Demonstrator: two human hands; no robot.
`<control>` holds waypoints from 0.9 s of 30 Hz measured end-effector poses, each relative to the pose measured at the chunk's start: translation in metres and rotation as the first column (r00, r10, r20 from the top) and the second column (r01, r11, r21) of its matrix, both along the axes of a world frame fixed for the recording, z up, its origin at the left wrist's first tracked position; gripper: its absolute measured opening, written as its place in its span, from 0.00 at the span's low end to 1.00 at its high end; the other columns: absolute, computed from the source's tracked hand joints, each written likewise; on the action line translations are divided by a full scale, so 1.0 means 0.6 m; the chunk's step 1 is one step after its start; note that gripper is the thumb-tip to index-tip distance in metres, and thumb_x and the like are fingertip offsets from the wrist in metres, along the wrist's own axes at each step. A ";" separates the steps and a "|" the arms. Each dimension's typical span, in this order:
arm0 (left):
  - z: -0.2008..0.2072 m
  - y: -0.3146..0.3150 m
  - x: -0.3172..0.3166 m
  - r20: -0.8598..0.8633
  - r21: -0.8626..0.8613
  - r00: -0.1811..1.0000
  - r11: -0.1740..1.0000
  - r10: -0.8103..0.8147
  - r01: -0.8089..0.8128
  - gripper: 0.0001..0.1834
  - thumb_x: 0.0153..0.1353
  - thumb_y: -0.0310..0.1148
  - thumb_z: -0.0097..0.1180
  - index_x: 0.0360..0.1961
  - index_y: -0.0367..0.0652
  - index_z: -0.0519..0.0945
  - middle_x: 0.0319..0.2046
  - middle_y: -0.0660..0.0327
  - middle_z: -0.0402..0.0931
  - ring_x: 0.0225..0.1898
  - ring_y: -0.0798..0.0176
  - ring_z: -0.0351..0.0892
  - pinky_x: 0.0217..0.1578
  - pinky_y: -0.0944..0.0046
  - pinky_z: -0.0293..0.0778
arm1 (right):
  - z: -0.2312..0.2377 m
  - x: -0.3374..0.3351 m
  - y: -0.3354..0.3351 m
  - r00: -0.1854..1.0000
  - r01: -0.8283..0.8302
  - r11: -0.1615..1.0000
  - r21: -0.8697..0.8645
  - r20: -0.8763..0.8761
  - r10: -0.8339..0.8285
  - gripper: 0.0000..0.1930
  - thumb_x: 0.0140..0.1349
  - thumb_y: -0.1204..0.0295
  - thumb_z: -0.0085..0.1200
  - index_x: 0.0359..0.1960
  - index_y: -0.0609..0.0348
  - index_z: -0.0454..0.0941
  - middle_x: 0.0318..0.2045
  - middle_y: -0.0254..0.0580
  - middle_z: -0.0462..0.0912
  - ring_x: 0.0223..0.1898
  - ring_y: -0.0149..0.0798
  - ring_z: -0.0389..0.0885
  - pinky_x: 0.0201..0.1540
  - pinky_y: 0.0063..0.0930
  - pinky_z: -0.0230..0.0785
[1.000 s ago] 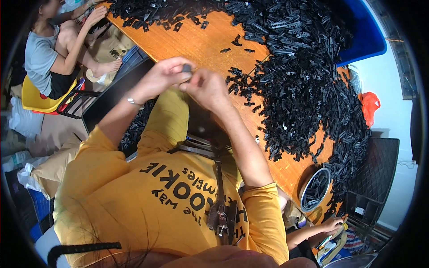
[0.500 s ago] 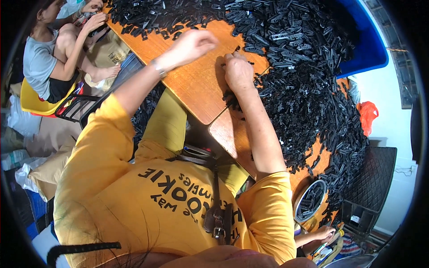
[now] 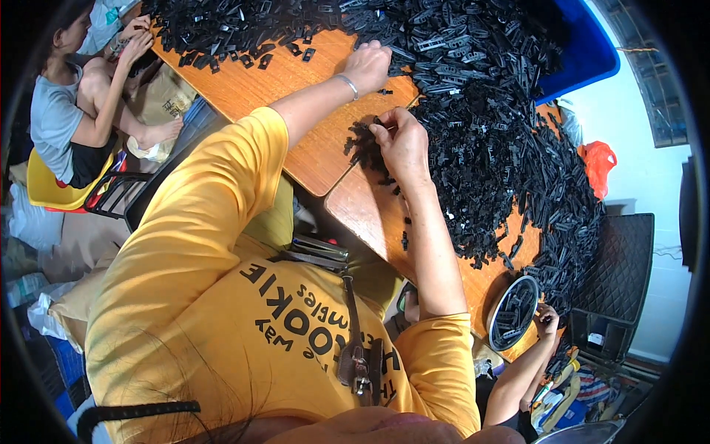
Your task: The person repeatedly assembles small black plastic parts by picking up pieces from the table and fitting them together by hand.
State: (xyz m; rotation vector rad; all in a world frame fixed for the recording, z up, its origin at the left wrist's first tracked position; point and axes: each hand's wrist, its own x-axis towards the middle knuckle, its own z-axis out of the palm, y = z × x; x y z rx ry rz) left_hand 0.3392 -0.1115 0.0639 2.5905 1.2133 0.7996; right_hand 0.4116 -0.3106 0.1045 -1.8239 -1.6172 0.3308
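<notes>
Your R grip (image 3: 404,148) looks narrow at small blk parts (image 3: 462,170) inside the tabletop's (image 3: 314,159) near edge, contents unclear; L grip (image 3: 367,66), by long blk pcs (image 3: 451,48), can't tell. All prob. light, stiff; pinch mid-body.

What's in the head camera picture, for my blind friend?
A person's left hand and right hand are at heaps of small black pieces on a wooden table. A blue tub is beyond; a co-worker sits at left.
</notes>
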 end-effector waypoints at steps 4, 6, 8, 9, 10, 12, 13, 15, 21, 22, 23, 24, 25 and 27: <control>0.001 -0.010 -0.017 0.039 -0.075 0.999 0.997 -0.002 0.005 0.14 0.55 0.28 0.71 0.40 0.39 0.80 0.42 0.50 0.81 0.48 0.43 0.83 0.50 0.49 0.78 | -0.010 0.002 -0.010 0.978 0.076 0.997 -0.005 -0.193 -0.075 0.10 0.64 0.74 0.69 0.35 0.64 0.78 0.24 0.39 0.84 0.24 0.31 0.85 0.29 0.26 0.77; 0.006 -0.018 -0.032 0.061 -0.120 0.998 0.992 -0.028 0.035 0.13 0.55 0.27 0.70 0.39 0.39 0.80 0.42 0.50 0.81 0.48 0.44 0.82 0.50 0.49 0.78 | -0.008 0.004 -0.012 0.976 0.104 0.995 0.003 -0.193 -0.102 0.11 0.62 0.72 0.70 0.34 0.63 0.78 0.24 0.41 0.84 0.24 0.35 0.85 0.30 0.29 0.77; 0.008 -0.028 -0.049 0.113 -0.033 0.991 0.996 -0.075 0.079 0.13 0.56 0.27 0.70 0.40 0.39 0.79 0.41 0.51 0.82 0.48 0.44 0.82 0.49 0.49 0.78 | -0.006 0.009 -0.013 0.969 0.161 0.987 0.017 -0.193 -0.155 0.14 0.59 0.68 0.73 0.33 0.61 0.78 0.22 0.45 0.85 0.24 0.42 0.84 0.33 0.35 0.78; 0.017 -0.038 -0.059 0.113 -0.032 0.991 0.997 -0.071 0.075 0.13 0.56 0.27 0.70 0.40 0.39 0.79 0.41 0.51 0.82 0.48 0.44 0.82 0.49 0.49 0.78 | -0.006 0.010 -0.013 0.965 0.163 0.985 0.048 -0.215 -0.149 0.12 0.60 0.71 0.72 0.33 0.61 0.78 0.21 0.43 0.84 0.22 0.37 0.83 0.31 0.32 0.77; 0.032 -0.052 -0.069 0.130 -0.032 0.987 0.994 -0.096 0.101 0.13 0.57 0.27 0.69 0.40 0.39 0.79 0.41 0.51 0.82 0.47 0.44 0.83 0.49 0.50 0.78 | 0.000 0.006 -0.014 0.965 0.162 0.986 0.047 -0.216 -0.149 0.12 0.60 0.71 0.72 0.33 0.61 0.78 0.21 0.43 0.84 0.22 0.37 0.83 0.31 0.32 0.77; 0.060 -0.080 -0.088 0.149 -0.030 0.982 0.992 -0.115 0.121 0.13 0.57 0.27 0.69 0.41 0.38 0.79 0.41 0.51 0.82 0.47 0.45 0.83 0.49 0.50 0.78 | 0.018 -0.004 -0.018 0.938 0.196 0.970 0.142 -0.317 -0.143 0.11 0.60 0.75 0.71 0.32 0.61 0.77 0.20 0.39 0.82 0.22 0.32 0.82 0.29 0.29 0.75; 0.071 -0.092 -0.094 0.231 -0.106 0.963 0.980 -0.142 0.170 0.13 0.58 0.26 0.69 0.41 0.38 0.78 0.41 0.51 0.82 0.47 0.45 0.84 0.48 0.51 0.79 | 0.023 -0.010 -0.019 0.931 0.205 0.957 0.204 -0.343 -0.126 0.10 0.60 0.78 0.70 0.33 0.61 0.77 0.21 0.36 0.79 0.23 0.29 0.79 0.28 0.26 0.73; 0.077 -0.115 -0.104 0.438 -0.203 0.884 0.940 -0.164 0.275 0.13 0.57 0.24 0.67 0.43 0.40 0.79 0.36 0.55 0.83 0.40 0.52 0.85 0.44 0.55 0.80 | 0.021 -0.009 -0.007 0.948 0.185 0.927 0.327 -0.307 -0.081 0.09 0.61 0.78 0.70 0.33 0.61 0.78 0.22 0.36 0.79 0.23 0.29 0.78 0.28 0.25 0.72; 0.097 -0.168 -0.129 0.811 -0.309 0.566 0.712 -0.150 0.631 0.13 0.61 0.20 0.66 0.45 0.40 0.78 0.37 0.71 0.76 0.41 0.77 0.77 0.43 0.73 0.76 | 0.057 -0.025 -0.020 0.998 0.040 0.792 0.610 -0.063 -0.002 0.08 0.60 0.84 0.67 0.35 0.61 0.79 0.34 0.41 0.81 0.27 0.32 0.79 0.29 0.24 0.73; 0.101 -0.174 -0.133 0.811 -0.308 0.566 0.713 -0.149 0.630 0.13 0.61 0.20 0.66 0.45 0.40 0.78 0.37 0.71 0.76 0.41 0.77 0.77 0.43 0.73 0.76 | 0.062 -0.026 -0.022 0.998 0.038 0.792 0.610 -0.062 0.000 0.08 0.60 0.84 0.67 0.35 0.61 0.79 0.34 0.41 0.81 0.27 0.32 0.79 0.29 0.24 0.73; 0.104 -0.178 -0.136 0.827 -0.338 0.551 0.685 -0.111 0.646 0.13 0.62 0.21 0.66 0.46 0.40 0.79 0.38 0.71 0.77 0.41 0.78 0.77 0.42 0.74 0.75 | 0.066 -0.028 -0.024 0.999 0.013 0.778 0.628 -0.034 0.011 0.08 0.60 0.84 0.67 0.35 0.61 0.79 0.34 0.41 0.81 0.27 0.32 0.79 0.29 0.24 0.73; 0.106 -0.183 -0.138 0.841 -0.365 0.535 0.653 -0.073 0.663 0.12 0.64 0.21 0.65 0.47 0.41 0.80 0.39 0.71 0.77 0.40 0.79 0.76 0.41 0.75 0.75 | 0.068 -0.028 -0.027 1.000 -0.011 0.764 0.645 -0.005 0.019 0.08 0.60 0.84 0.67 0.35 0.61 0.79 0.34 0.41 0.81 0.27 0.33 0.79 0.29 0.24 0.74; 0.107 -0.187 -0.141 0.842 -0.366 0.535 0.653 -0.073 0.664 0.12 0.64 0.21 0.65 0.47 0.41 0.80 0.39 0.71 0.77 0.40 0.79 0.76 0.41 0.75 0.75 | 0.067 -0.028 -0.030 1.000 -0.011 0.764 0.645 -0.005 0.018 0.08 0.60 0.84 0.67 0.35 0.61 0.79 0.34 0.41 0.81 0.27 0.33 0.79 0.29 0.24 0.74; 0.111 -0.195 -0.148 0.874 -0.390 0.485 0.538 -0.041 0.748 0.12 0.67 0.25 0.65 0.50 0.40 0.81 0.43 0.67 0.80 0.43 0.77 0.80 0.44 0.74 0.78 | 0.063 -0.025 -0.035 1.000 -0.021 0.756 0.654 0.007 0.021 0.08 0.59 0.85 0.67 0.35 0.61 0.79 0.34 0.41 0.82 0.28 0.33 0.79 0.29 0.24 0.73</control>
